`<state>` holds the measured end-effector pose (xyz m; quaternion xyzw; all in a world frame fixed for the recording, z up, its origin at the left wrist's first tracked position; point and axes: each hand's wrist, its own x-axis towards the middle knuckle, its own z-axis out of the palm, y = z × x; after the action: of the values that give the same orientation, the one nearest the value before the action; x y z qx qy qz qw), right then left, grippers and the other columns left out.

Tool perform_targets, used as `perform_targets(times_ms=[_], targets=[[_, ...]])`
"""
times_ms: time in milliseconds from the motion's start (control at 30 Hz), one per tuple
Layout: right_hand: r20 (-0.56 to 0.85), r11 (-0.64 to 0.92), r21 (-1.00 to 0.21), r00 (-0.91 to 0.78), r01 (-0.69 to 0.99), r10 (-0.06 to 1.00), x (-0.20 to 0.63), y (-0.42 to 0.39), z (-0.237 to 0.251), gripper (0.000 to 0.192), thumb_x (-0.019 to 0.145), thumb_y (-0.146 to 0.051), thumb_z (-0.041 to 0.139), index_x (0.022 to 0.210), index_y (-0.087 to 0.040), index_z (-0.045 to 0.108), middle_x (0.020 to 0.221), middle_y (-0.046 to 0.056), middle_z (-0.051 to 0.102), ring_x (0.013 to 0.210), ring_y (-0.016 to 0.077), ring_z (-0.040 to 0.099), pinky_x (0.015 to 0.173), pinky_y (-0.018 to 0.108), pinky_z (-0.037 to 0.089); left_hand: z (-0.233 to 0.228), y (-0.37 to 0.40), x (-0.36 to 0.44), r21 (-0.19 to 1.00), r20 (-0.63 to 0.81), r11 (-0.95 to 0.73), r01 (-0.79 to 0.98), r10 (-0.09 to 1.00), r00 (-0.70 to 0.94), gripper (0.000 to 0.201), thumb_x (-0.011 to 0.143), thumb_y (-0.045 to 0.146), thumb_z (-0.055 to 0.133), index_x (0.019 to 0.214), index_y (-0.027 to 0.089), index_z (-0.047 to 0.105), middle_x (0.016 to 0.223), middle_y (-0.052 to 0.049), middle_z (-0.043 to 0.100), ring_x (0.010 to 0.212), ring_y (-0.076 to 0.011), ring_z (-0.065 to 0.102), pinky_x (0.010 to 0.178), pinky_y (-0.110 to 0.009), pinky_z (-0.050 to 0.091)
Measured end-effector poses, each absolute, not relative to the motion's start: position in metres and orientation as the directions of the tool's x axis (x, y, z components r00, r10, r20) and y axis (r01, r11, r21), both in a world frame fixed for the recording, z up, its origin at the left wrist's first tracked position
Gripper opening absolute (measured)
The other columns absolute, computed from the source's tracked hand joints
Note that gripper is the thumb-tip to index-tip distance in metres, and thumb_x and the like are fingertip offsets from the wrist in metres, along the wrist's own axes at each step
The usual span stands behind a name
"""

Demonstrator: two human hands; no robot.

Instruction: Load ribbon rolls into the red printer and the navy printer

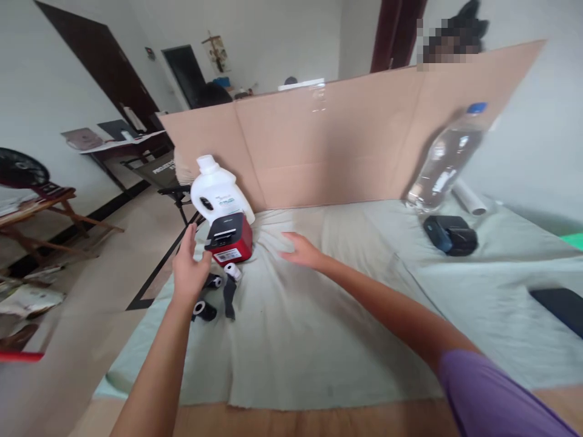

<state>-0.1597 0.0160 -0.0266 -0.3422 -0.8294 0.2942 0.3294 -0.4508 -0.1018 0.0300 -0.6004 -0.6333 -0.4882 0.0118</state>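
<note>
My left hand (189, 267) is open, thumb apart from the fingers, just left of a red and black box-shaped device (230, 238) that looks like a small printer. Over the cloth to the device's right, my right hand (301, 249) is open too, with nothing in it. Close in front of the device lies a small white roll (232, 271) with a dark strip (229, 298) beside it. Two black rolls, one nearer (206, 311) and one farther (213, 280), lie by my left wrist. A white jug (221, 191) stands behind the device.
A cardboard panel (332, 145) stands along the back of the cloth-covered table (291, 352). At the right are a clear bottle with a blue cap (449, 161), a white tube (469, 197), a black device (450, 235) and a dark flat object (558, 308). A person's head (455, 36) shows behind the panel.
</note>
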Motion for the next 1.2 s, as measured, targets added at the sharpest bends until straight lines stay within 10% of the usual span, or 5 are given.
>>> perform_targets(times_ms=[233, 433, 633, 1200], targets=[[0.489, 0.157, -0.428, 0.081, 0.890, 0.869, 0.117, 0.009, -0.006, 0.046, 0.085, -0.032, 0.059, 0.127, -0.013, 0.059, 0.127, 0.019, 0.061, 0.124, 0.0369, 0.051, 0.107, 0.054, 0.039, 0.016, -0.155, -0.234, 0.705, 0.274, -0.396, 0.588, 0.917, 0.289, 0.040, 0.090, 0.023, 0.051, 0.127, 0.022, 0.066, 0.131, -0.005, 0.070, 0.120, -0.0207, 0.067, 0.104, -0.032, 0.052], [0.234, -0.399, -0.414, 0.519, 0.818, 0.822, 0.203, 0.012, 0.014, 0.073, 0.077, -0.050, 0.073, 0.135, -0.015, 0.044, 0.137, 0.022, 0.048, 0.129, 0.0410, 0.041, 0.104, 0.053, 0.036, 0.009, -0.155, -0.110, 0.738, 0.071, -0.494, 0.460, 0.735, 0.675, 0.021, 0.087, 0.018, 0.056, 0.101, 0.022, 0.071, 0.099, -0.002, 0.078, 0.091, -0.0160, 0.073, 0.080, -0.025, 0.053], [-0.018, -0.494, -0.409, 0.535, 0.767, 0.845, 0.219, 0.021, 0.020, 0.082, 0.074, -0.048, 0.077, 0.139, -0.012, 0.041, 0.138, 0.029, 0.047, 0.125, 0.0396, 0.049, 0.096, 0.049, 0.040, -0.028, -0.153, -0.055, 0.484, 0.132, -0.755, 0.442, 0.563, 0.816, 0.007, 0.088, 0.020, 0.059, 0.089, 0.020, 0.067, 0.088, -0.003, 0.073, 0.083, -0.0161, 0.065, 0.072, -0.026, 0.045], [-0.111, -0.073, -0.412, 0.030, 0.908, 0.993, -0.036, -0.043, 0.048, 0.072, 0.067, -0.058, 0.075, 0.122, -0.013, 0.060, 0.123, 0.025, 0.055, 0.111, 0.0419, 0.058, 0.085, 0.049, 0.051, -0.046, -0.170, -0.060, 0.382, 0.104, -0.761, 0.524, 0.599, 0.794, 0.017, 0.093, 0.028, 0.053, 0.091, 0.020, 0.068, 0.089, -0.007, 0.075, 0.075, -0.0222, 0.069, 0.060, -0.031, 0.042]])
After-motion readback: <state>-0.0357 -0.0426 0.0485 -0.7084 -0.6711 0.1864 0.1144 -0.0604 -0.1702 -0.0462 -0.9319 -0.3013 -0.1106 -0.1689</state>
